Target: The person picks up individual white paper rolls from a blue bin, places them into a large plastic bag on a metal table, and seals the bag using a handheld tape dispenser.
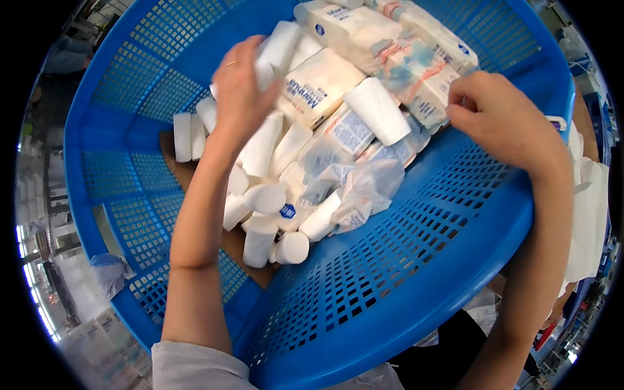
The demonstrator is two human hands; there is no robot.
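Note:
A big blue plastic basket (pixel 455 289) with slotted walls stands tilted before me, partly filled with white paper rolls and wrapped paper packs. My left hand (pixel 242 91) reaches in over the upper left of the heap, thumb apart from the fingers, beside a white roll (pixel 281 47). A square printed paper pack (pixel 318 88) lies just right of that thumb. My right hand (pixel 500 120) is at the right wall with its fingers curled, close to the end of a long patterned paper pack (pixel 419 81). What those fingers hold, if anything, is hidden. Another loose roll (pixel 378 112) rests between the hands.
Crumpled clear plastic film (pixel 370 192) lies on the near part of the heap. Brown cardboard (pixel 240 250) shows beneath the rolls. A pale cloth-like piece (pixel 109 274) hangs at the basket's left rim. Wrapped packs (pixel 107 348) stand outside at lower left, and white sheets (pixel 588 221) at right.

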